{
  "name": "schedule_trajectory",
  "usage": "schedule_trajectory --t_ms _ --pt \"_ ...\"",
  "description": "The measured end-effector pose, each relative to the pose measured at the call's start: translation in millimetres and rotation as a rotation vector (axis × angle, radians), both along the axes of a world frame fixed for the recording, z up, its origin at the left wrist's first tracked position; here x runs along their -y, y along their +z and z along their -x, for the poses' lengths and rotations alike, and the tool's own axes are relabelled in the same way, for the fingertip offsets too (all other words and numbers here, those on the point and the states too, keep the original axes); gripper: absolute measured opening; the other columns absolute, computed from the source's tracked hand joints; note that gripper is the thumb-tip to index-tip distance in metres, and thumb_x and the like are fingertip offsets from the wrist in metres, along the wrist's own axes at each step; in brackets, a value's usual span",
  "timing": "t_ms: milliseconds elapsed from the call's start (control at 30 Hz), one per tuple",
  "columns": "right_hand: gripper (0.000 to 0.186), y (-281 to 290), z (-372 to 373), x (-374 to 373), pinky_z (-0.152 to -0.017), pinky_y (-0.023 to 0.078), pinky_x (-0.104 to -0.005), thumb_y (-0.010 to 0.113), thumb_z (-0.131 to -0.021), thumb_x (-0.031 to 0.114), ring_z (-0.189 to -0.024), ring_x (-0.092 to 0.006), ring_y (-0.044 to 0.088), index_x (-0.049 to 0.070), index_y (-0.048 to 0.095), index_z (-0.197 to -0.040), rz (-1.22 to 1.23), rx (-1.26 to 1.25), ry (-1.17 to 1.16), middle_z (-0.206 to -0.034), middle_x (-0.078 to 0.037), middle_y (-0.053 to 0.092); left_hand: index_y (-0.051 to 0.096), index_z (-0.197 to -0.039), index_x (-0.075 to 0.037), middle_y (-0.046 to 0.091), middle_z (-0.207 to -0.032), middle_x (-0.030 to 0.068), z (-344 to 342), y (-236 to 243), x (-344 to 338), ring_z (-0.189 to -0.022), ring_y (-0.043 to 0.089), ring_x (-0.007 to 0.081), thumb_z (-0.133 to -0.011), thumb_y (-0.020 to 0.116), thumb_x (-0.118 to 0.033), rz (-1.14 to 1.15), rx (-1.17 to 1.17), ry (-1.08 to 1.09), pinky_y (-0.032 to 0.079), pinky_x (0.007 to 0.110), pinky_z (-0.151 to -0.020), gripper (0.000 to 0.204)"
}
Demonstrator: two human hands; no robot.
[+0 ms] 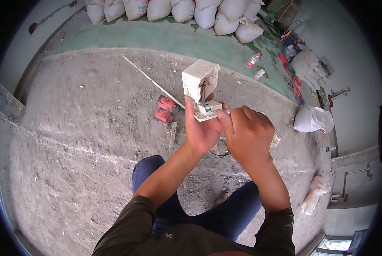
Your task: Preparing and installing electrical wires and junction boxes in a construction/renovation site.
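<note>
My left hand (201,134) cradles a white socket or switch plate (206,115) with a module (211,107) on its back, fingers curled around it. A white, open-sided plastic box (193,85) stands just above the plate, with wires inside running down to the module. My right hand (248,134) is closed beside the plate, thumb at its right edge; what its fingers grip is hidden. A red cordless drill (166,104) lies on the dusty floor beyond my left wrist, beside a long pale rod (148,77) and a short wooden piece (172,135).
White sacks (135,8) line the far edge of a green floor strip (161,36). A bottle (252,60), red-handled tools (296,83) and another sack (306,119) lie at right. Walls (361,72) border the space; my legs (148,170) are below my arms.
</note>
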State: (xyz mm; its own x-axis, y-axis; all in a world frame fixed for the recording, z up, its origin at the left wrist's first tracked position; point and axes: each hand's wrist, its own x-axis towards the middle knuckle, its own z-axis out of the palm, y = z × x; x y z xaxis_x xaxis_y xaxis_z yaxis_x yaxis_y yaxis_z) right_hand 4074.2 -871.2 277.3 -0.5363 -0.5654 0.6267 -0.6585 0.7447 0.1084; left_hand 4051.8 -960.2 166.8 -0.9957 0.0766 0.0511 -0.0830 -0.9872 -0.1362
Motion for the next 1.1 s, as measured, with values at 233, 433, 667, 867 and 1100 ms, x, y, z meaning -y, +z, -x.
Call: schedule_trajectory --t_ms 233,433,667,867,1100 --pt "0.023 10.5 2.2 0.7 -0.06 0.043 -0.0319 0.067 -0.076 0.024 -0.068 -0.0216 0.059 0.007 0.052 -0.07 -0.212 0.037 0.134 -0.072 -0.006 0.056 0.051 -0.114 -0.008 0.058 -0.099 0.014 -4.1 0.7 2.9 -0.101 0.055 0.0288 -0.087 0.041 -0.065 0.016 -0.006 0.008 0.046 0.043 -0.087 0.064" --pt "0.019 13.8 7.4 -3.6 -0.064 0.04 -0.0331 0.064 -0.077 0.021 -0.069 -0.0211 0.054 0.007 0.052 -0.072 -0.281 -0.007 0.284 -0.073 -0.006 0.053 0.051 -0.114 -0.01 0.06 -0.099 0.0142 -4.6 -0.3 4.6 -0.098 0.057 0.0286 -0.087 0.039 -0.066 0.01 -0.014 0.001 0.047 0.041 -0.083 0.064" --pt "0.02 9.8 1.7 -6.7 -0.062 0.039 -0.0377 0.063 -0.081 0.019 -0.065 -0.0257 0.052 0.006 0.05 -0.074 -0.202 0.073 0.056 -0.068 -0.008 0.049 0.051 -0.112 -0.01 0.06 -0.097 0.0147 -3.7 0.9 2.0 -0.097 0.057 0.0287 -0.087 0.038 -0.066 0.029 -0.018 0.054 0.048 0.039 -0.079 0.062" --pt "0.014 7.5 9.4 -2.3 -0.061 0.039 -0.0359 0.063 -0.078 0.016 -0.067 -0.0231 0.053 0.005 0.054 -0.079 -0.078 0.029 0.123 -0.073 -0.007 0.051 0.051 -0.11 -0.009 0.061 -0.094 0.0145 -1.3 0.9 2.6 -0.096 0.057 0.0279 -0.09 0.037 -0.062 0.021 -0.018 0.063 0.048 0.039 -0.079 0.058" --pt "0.015 6.7 8.1 1.3 -0.068 0.044 -0.0406 0.061 -0.079 0.007 -0.073 -0.0292 0.055 0.004 0.062 -0.093 0.109 0.077 0.271 -0.079 -0.009 0.055 0.052 -0.108 -0.009 0.06 -0.103 0.0132 5.8 -7.8 4.1 -0.096 0.058 0.0258 -0.091 0.036 -0.062 -0.069 -0.115 0.057 0.047 0.041 -0.084 0.058"
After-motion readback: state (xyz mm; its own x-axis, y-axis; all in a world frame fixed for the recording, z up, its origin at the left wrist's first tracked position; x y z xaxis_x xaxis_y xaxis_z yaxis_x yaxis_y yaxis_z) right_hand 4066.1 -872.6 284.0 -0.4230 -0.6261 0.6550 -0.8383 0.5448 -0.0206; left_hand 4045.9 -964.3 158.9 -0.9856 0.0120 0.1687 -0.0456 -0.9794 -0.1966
